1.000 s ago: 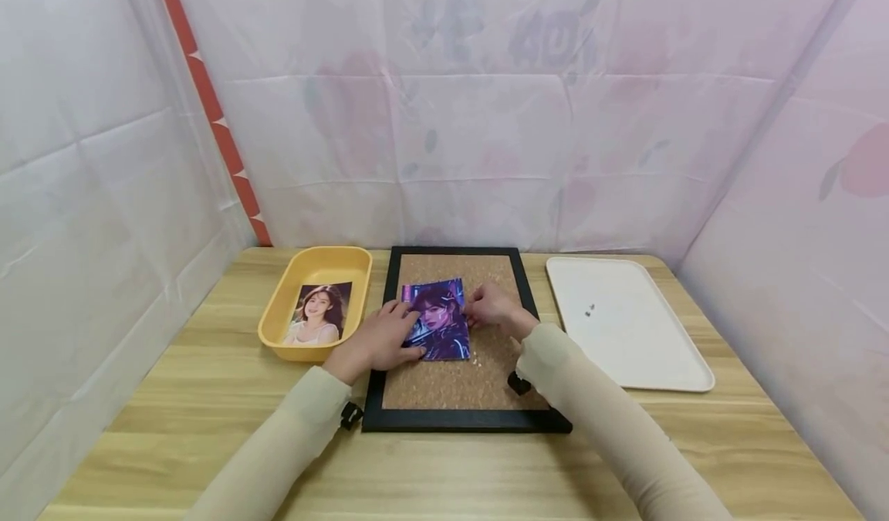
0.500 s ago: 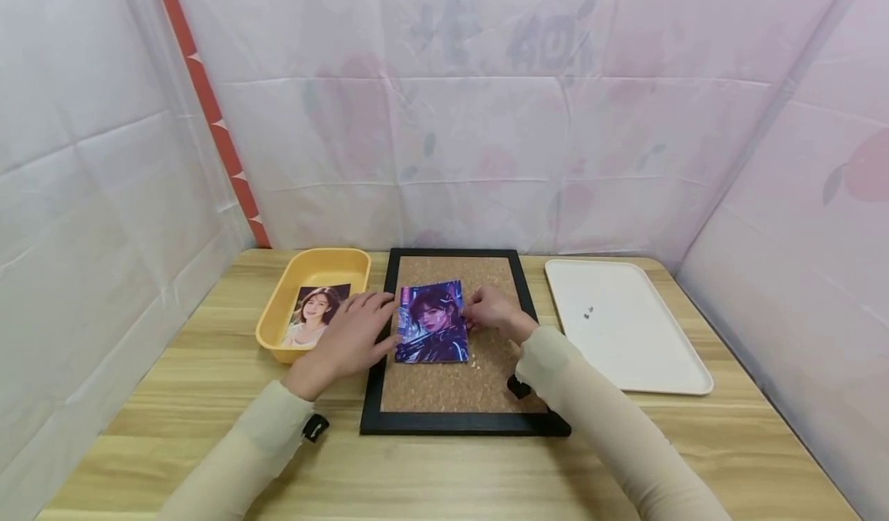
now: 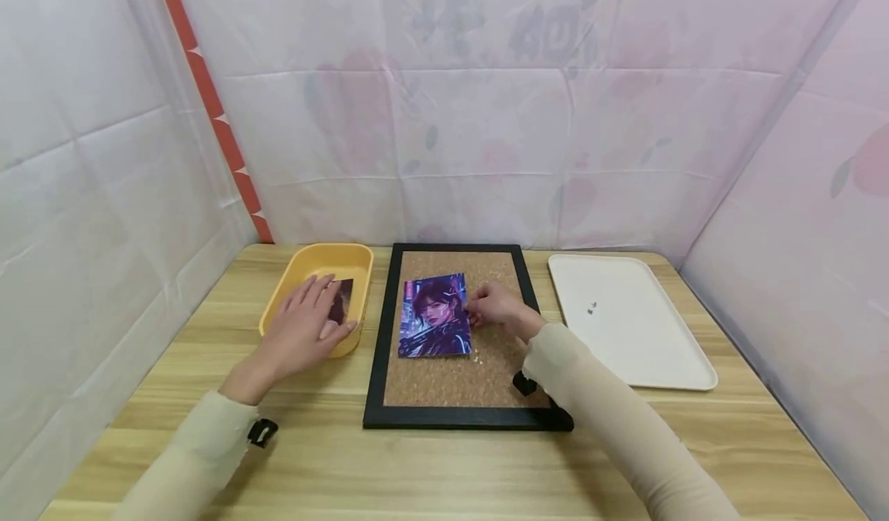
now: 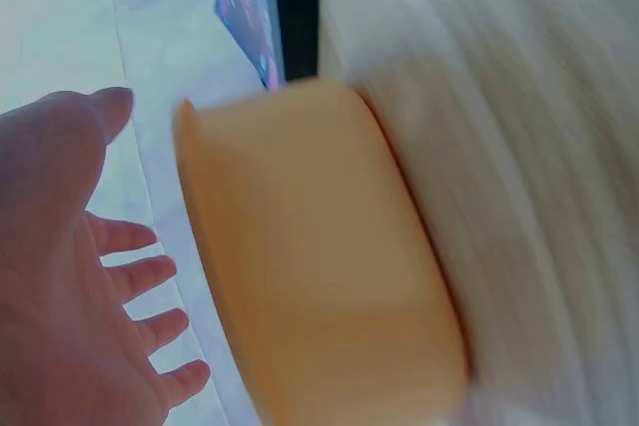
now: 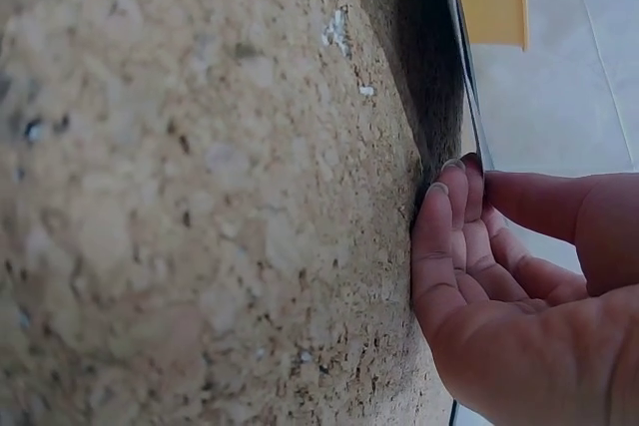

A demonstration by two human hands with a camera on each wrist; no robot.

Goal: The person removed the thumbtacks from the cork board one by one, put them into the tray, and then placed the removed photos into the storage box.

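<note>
A purple and blue picture card [image 3: 436, 316] lies over the cork board [image 3: 444, 386], which has a black frame. My right hand [image 3: 498, 305] pinches the card's right edge between thumb and fingers; in the right wrist view the card [image 5: 464, 57] stands a little off the cork. My left hand [image 3: 299, 332] is above the yellow basin [image 3: 338, 252], fingers spread and holding nothing. Beneath it a photo of a person [image 3: 342, 301] lies in the basin, mostly hidden by the hand. The left wrist view shows the straight fingers beside the basin's wall [image 4: 310, 246].
To the right of the board stands a white tray [image 3: 646, 336] with a couple of tiny metal pieces [image 3: 592, 308] on it. Small white flecks [image 3: 478, 359] dot the cork below the card. A white cloth [image 3: 486, 120] hangs behind the wooden table [image 3: 333, 467].
My left hand has let go of the card and moved left over the yellow basin, covering most of the photo. My right hand keeps its pinch on the card's edge.
</note>
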